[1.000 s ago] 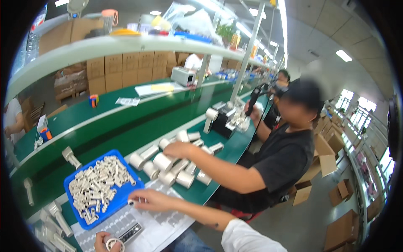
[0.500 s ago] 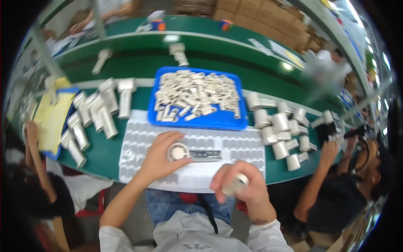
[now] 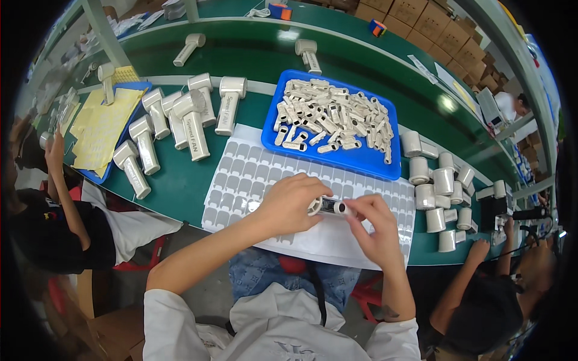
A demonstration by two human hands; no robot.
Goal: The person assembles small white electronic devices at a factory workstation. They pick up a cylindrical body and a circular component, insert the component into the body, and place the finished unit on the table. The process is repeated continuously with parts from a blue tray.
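Over the sheet of grey stickers, my left hand [image 3: 292,206] is closed around the round head of a white handheld fan [image 3: 314,207]. The fan lies sideways with its handle toward my right hand, and the handle's dark inside shows. At the handle's far end, my right hand [image 3: 374,227] pinches a small white cover piece [image 3: 340,208] with a dark oval window. The piece meets the handle, but whether it is seated I cannot tell. Similar white pieces [image 3: 331,114] fill a blue tray [image 3: 394,169] beyond my hands.
Several white handheld fans [image 3: 191,126] lie at the left beside yellow paper [image 3: 99,129] on a blue tray. More fans [image 3: 435,219] are grouped at the right. The sticker sheet [image 3: 232,180] covers the table before me. People work on both sides.
My right hand has brought the small white piece from near my body up to the fan's handle end. My left hand still holds the fan. The whole view has shifted and turned.
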